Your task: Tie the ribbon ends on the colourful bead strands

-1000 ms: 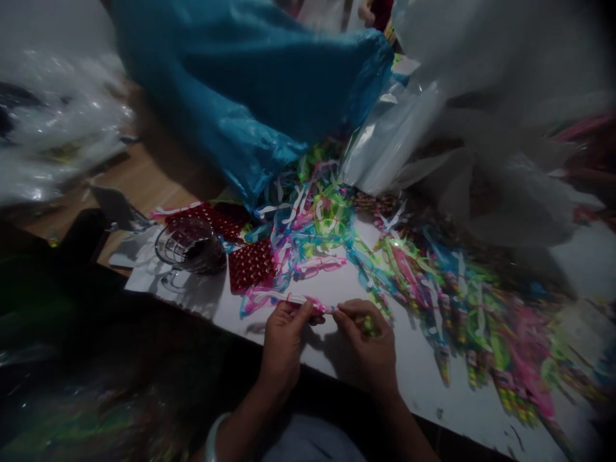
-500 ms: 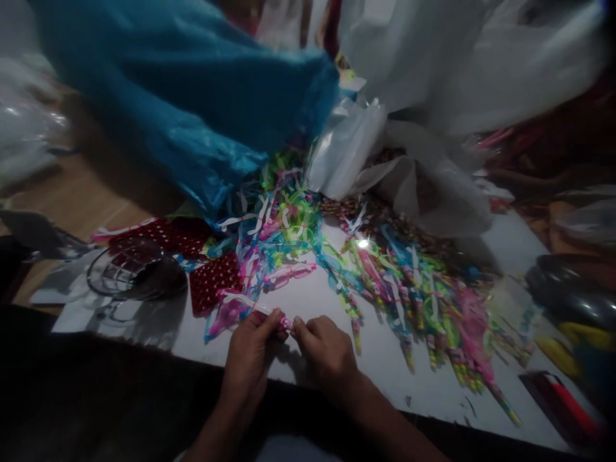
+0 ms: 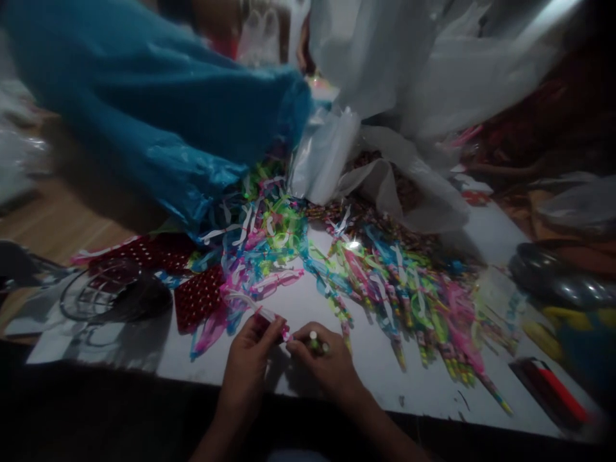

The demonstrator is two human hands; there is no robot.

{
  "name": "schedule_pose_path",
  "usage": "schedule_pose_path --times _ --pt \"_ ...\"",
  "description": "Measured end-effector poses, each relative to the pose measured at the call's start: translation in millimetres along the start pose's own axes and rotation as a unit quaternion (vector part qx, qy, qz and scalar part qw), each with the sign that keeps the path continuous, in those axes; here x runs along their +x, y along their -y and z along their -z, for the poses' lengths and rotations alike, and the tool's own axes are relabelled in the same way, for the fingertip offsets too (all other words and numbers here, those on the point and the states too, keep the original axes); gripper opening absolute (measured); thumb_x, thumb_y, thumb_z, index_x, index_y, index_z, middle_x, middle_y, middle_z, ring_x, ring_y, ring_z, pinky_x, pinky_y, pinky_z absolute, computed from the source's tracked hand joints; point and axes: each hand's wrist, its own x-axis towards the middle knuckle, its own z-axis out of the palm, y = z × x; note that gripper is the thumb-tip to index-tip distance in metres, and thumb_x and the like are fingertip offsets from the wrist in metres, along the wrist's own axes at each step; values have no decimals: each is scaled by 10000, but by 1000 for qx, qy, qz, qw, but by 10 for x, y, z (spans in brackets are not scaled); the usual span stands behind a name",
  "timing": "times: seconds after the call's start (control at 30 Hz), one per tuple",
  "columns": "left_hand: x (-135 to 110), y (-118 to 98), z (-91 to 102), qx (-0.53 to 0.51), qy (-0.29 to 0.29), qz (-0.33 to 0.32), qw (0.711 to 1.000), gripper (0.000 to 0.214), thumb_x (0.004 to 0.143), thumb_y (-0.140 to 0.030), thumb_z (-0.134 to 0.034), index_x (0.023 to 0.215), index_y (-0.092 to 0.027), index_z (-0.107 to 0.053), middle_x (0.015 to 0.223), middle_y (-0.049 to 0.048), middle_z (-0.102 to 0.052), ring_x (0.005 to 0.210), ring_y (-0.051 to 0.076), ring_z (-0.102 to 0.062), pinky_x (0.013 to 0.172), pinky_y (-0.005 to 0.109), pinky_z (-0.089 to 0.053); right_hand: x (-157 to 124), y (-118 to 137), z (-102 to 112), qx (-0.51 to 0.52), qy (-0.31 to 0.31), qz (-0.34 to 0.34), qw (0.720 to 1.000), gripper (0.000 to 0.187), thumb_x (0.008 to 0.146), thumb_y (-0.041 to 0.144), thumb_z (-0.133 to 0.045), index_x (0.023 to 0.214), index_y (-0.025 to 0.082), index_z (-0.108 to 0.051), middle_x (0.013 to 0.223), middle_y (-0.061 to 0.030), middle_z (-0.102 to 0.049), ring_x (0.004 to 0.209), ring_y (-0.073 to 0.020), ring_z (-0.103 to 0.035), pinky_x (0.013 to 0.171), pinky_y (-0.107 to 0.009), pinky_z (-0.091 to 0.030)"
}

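Observation:
My left hand point(image 3: 253, 346) is closed on a pink plastic piece with white strips point(image 3: 260, 310), which points up and left from the fingers. My right hand point(image 3: 327, 362) is close beside it, thumb and fingertips pinched at the near end of the pink piece. Small sticks with pale round ends point(image 3: 314, 336) poke out of my curled right fingers; their lengths are hidden in the hand. Above my hands is a heap of pink, blue and green plastic pieces point(image 3: 283, 224), some shaped like toy glasses point(image 3: 279, 280).
Patterned sticks with coloured plastic pieces point(image 3: 423, 321) lie in a row on the white tabletop point(image 3: 298, 301). A blue bag point(image 3: 192, 109) and clear bags point(image 3: 322, 154) stand behind. At left are a dark red dotted pouch point(image 3: 197, 298) and a wire-caged object point(image 3: 115, 292). A red-and-black item point(image 3: 548, 391) lies right.
The view has shifted a little, so the table things sit further left. My right hand has turned, and pale stick ends now show in it. My left hand still grips the pink piece.

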Motion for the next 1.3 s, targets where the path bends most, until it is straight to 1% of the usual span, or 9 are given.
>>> schedule_pose_path --times 0.27,0.4,0.53,0.63,0.73,0.87,1.0,1.13,1.3 --pt "-6 46 14 -28 -8 0 1000 334 605 -381 -789 770 -165 -596 659 -40 -622 597 97 -545 601 212 -425 -7 -37 -167 25 -17 32 999 206 789 344 -641 705 156 -629 597 17 -576 536 -97 -496 487 -187 -379" --pt "-60 -79 -101 41 35 -40 998 326 686 -425 -722 873 -173 -635 800 9 -666 727 122 -591 690 219 -454 36 -25 211 -42 -107 89 989 181 821 340 -633 741 179 -648 656 3 -644 566 -122 -574 528 -206 -450" --pt "39 -153 -105 98 33 -88 991 415 755 -472 -636 1074 -208 -613 958 41 -652 745 120 -587 650 217 -466 152 13 911 -266 -328 212 881 192 838 293 -628 993 191 -676 1012 -78 -665 974 -228 -600 883 -355 -461" --pt "192 -62 -50 96 24 -44 994 404 745 -493 -631 980 -165 -637 870 49 -641 649 110 -565 531 206 -435 356 29 1030 -384 -332 247 825 235 855 189 -547 1059 168 -662 1053 -109 -633 1040 -260 -551 945 -409 -408" --pt "280 58 -35 63 45 -19 997 408 712 -451 -675 949 -122 -629 828 69 -644 638 124 -583 525 221 -442 685 14 665 -412 -189 217 864 339 816 57 -476 1091 173 -635 993 -81 -639 924 -211 -573 804 -301 -454" --pt "279 106 -59 -6 51 10 999 456 654 -433 -733 941 -101 -610 788 78 -642 620 139 -597 529 248 -450 1021 -27 179 -471 -73 153 866 236 805 69 -487 907 192 -661 917 -74 -614 834 -208 -546 660 -265 -418" --pt "296 89 -77 -38 67 28 997 473 627 -439 -760 924 -106 -606 762 68 -640 630 136 -593 556 248 -443 884 -51 185 -438 -53 161 883 172 787 75 -507 824 186 -633 863 -64 -594 825 -201 -545 662 -257 -413" --pt "322 107 -117 26 77 -6 997 372 691 -440 -715 858 -113 -652 780 83 -677 711 163 -622 671 275 -471 527 -24 249 -289 1 163 943 149 804 88 -511 864 184 -608 847 -49 -616 793 -181 -576 694 -266 -426" --pt "226 49 -139 26 16 -29 999 305 686 -436 -716 723 -141 -650 690 27 -677 632 117 -588 630 219 -439 304 77 181 -27 49 -3 998 205 809 359 -622 894 200 -525 774 5 -592 684 -146 -560 598 -234 -435"
